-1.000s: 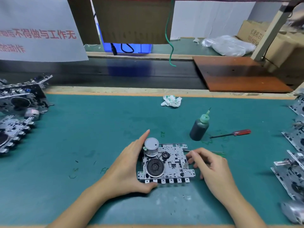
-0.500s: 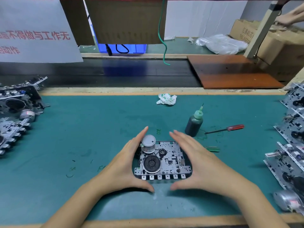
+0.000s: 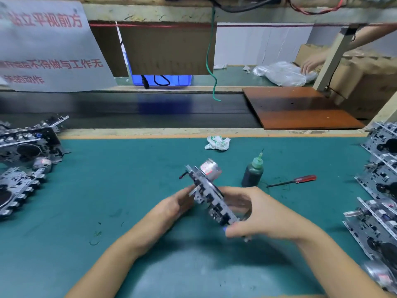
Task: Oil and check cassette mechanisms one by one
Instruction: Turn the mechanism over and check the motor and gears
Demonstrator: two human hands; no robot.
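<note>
Above the green bench mat [image 3: 129, 201], both the left hand [image 3: 171, 206] and right hand [image 3: 255, 214] grip the rigid, sharp-edged cassette mechanism [image 3: 209, 196] by its frame edges, likely safest.

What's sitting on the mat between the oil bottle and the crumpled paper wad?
Nothing: in the head view the stretch of green mat between the oil bottle and the paper wad is bare.

Your cassette mechanism [image 3: 211, 197] is motion-blurred; your right hand [image 3: 260, 214] hides its lower end and far face.
</note>
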